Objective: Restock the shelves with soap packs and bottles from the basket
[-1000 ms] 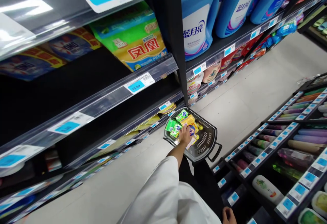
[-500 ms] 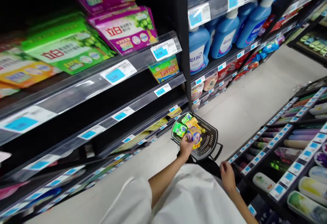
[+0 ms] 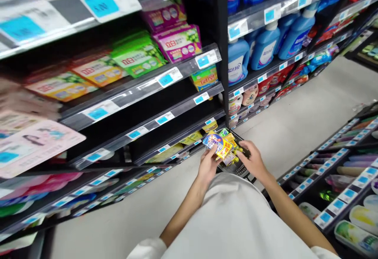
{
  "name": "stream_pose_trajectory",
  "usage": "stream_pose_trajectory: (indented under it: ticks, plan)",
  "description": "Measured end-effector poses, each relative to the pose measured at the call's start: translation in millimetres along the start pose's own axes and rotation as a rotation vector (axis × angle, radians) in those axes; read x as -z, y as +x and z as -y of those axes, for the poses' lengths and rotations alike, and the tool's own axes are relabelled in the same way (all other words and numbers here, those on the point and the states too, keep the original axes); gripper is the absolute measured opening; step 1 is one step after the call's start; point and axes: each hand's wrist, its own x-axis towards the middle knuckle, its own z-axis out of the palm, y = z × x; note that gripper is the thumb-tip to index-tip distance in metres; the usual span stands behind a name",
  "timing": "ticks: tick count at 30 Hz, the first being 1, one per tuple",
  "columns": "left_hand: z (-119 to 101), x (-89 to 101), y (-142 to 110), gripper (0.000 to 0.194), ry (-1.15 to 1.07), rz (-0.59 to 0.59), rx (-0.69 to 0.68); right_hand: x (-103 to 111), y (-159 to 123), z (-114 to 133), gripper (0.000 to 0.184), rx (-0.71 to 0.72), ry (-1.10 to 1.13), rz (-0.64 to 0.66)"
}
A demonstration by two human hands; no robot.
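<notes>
Supermarket shelving lines both sides of a pale floor [image 3: 298, 127]. At far left, a blurred pink leaflet [image 3: 37, 148] hangs in front of the shelves, and green soap packs [image 3: 137, 54] and pink-and-green soap packs [image 3: 177, 43] sit higher up behind clear price rails. Lower down, the person's left hand [image 3: 208, 165] pinches a blue-and-white OMO pack [image 3: 212, 141] between thumb and fingers, tilting it above a black perforated shopping basket [image 3: 239, 169]. A yellow pack [image 3: 226, 148] lies against it among other goods already piled in the basket, which the hands and packs largely hide. The right hand [image 3: 252, 160] is close beside the left, fingers spread over the pile; whether it grips anything cannot be told. Blue detergent bottles [image 3: 265, 47] fill the shelf beyond, and on the far right, rows of toothbrush-like cases [image 3: 350, 170] remain on their shelves.
</notes>
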Motion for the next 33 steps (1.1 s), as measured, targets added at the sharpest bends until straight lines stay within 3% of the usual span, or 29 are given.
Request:
stream_pose_trajectory:
  ticks: [4,7,13,20,26,33]
  plan:
    - [-12.8,-12.9,-12.6,0.047,-0.085,0.087,0.019,-10.8,8.2,27.7,0.073,0.133,-0.060,0.108]
    - [-19.0,-18.9,-19.2,0.049,-0.128,0.129,0.021,-18.8,13.5,36.9,0.090,0.171,-0.095,0.131]
    - [-25.9,-21.9,-24.2,0.049,-0.171,0.130,-0.075,-34.1,21.6,36.0,0.088,0.119,0.064,0.052]
    - [-38.3,-14.9,-29.0,0.042,-0.211,0.138,-0.218,-51.4,32.4,41.0,0.076,-0.248,0.572,0.101]
    - [-38.9,-8.0,-32.9,0.045,-0.192,0.134,-0.287,-60.2,33.5,52.6,0.073,-0.371,0.638,0.069]
    - [-39.7,-5.3,-36.6,0.048,-0.202,0.105,-0.330,-64.1,30.2,57.1,0.075,-0.401,0.641,0.049]
